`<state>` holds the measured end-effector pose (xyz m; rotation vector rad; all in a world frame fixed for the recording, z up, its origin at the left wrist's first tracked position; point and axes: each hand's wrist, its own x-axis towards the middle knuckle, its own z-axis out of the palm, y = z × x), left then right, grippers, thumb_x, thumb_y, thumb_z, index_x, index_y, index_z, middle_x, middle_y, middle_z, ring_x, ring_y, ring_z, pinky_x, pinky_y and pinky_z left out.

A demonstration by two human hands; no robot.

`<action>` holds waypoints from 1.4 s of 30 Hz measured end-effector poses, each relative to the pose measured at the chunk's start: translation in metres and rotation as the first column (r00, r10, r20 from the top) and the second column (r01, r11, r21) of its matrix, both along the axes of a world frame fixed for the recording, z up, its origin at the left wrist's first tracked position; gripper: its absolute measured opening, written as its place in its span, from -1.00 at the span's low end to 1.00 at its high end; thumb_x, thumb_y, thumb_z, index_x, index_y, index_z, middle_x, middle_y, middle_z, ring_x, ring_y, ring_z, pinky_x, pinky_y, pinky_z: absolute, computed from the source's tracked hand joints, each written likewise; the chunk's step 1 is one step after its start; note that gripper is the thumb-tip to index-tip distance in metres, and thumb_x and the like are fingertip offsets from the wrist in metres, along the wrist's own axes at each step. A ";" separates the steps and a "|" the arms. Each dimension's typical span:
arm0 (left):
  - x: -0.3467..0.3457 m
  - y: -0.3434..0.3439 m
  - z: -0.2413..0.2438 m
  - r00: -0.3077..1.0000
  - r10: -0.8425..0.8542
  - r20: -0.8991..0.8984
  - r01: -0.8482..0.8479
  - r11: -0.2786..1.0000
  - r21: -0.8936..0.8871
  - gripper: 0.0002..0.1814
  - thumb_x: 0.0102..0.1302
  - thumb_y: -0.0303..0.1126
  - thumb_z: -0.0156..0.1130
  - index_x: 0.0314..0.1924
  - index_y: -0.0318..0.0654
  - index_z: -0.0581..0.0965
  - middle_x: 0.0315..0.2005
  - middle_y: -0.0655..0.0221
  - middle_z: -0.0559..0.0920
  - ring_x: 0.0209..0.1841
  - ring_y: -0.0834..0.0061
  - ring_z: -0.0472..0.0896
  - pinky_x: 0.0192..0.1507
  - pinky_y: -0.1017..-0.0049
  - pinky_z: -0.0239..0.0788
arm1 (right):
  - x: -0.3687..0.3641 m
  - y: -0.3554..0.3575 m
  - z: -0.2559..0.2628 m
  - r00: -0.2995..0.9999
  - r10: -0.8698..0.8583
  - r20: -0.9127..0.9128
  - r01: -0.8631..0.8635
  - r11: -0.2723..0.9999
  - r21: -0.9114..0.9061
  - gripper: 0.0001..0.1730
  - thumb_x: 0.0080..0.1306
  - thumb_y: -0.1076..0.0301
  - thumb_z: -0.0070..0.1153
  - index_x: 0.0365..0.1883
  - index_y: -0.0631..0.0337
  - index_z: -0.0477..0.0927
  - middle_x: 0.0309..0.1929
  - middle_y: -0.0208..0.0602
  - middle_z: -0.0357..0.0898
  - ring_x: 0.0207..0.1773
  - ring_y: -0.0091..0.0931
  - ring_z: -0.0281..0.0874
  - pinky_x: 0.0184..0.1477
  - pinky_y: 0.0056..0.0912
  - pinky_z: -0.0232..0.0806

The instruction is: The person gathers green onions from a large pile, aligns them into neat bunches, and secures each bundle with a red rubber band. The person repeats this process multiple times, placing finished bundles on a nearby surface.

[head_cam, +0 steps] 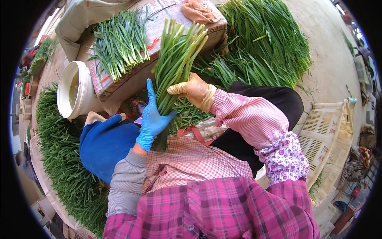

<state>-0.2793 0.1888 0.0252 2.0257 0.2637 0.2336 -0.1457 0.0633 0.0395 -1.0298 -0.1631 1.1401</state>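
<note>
A loose bundle of long green stalks that look like garlic chives [179, 56] is held up in front of me. Its pale cut ends point away and its leaf tips hang toward my lap. My left hand [153, 118], in a blue glove, cradles the lower part in the crook between the spread thumb and index finger. From the right, my right hand [197, 89] in a tan rubber glove grips the bundle around its middle. Beyond it, a layer of similar trimmed stalks [119, 44] lies on a wrapped block-like stand [128, 79].
A white plastic bucket [89, 89] stands left of the stand. Large heaps of greens lie at the left [65, 161] and far right [268, 44]. An orange-pink cloth [198, 12] rests on the stand. A slotted plastic crate panel [319, 131] is at right. Another person's trouser leg [74, 24] shows upper left.
</note>
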 end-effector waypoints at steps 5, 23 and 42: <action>-0.007 0.027 -0.004 0.971 -0.240 -0.021 0.130 0.593 -0.795 -0.01 0.08 -0.33 0.39 0.43 -0.27 0.01 0.26 0.20 0.33 0.23 0.35 0.38 0.19 0.38 0.29 | 0.000 -0.003 -0.012 0.998 0.025 -0.056 -0.004 0.937 0.349 -0.62 0.11 0.65 0.20 -0.06 0.29 0.58 -0.12 -0.28 0.66 -0.11 -0.44 0.61 -0.01 -0.37 0.45; -0.003 0.022 -0.003 0.978 0.006 -0.210 -0.163 0.649 -0.743 -0.76 0.17 -0.57 0.23 -0.14 -0.47 0.49 -0.52 0.24 0.58 -0.66 0.56 0.47 -0.48 0.47 0.47 | 0.038 -0.003 0.013 0.731 -0.067 0.679 0.173 0.981 -0.089 -0.79 0.27 0.37 0.22 -0.23 0.36 0.65 -0.40 -0.36 0.66 -0.35 -0.68 0.50 -0.27 -0.59 0.39; -0.014 0.024 0.006 0.971 -0.195 -0.141 0.008 0.610 -0.792 -0.56 0.21 -0.24 0.25 -0.04 -0.45 0.44 -0.52 0.25 0.57 -0.55 0.53 0.52 -0.40 0.53 0.42 | 0.076 -0.024 0.018 -0.229 -0.056 0.972 0.330 0.935 0.131 -0.67 -0.05 0.29 0.37 -0.24 -0.12 0.71 -0.06 -0.59 0.62 0.26 -0.39 0.31 0.32 -0.15 -0.07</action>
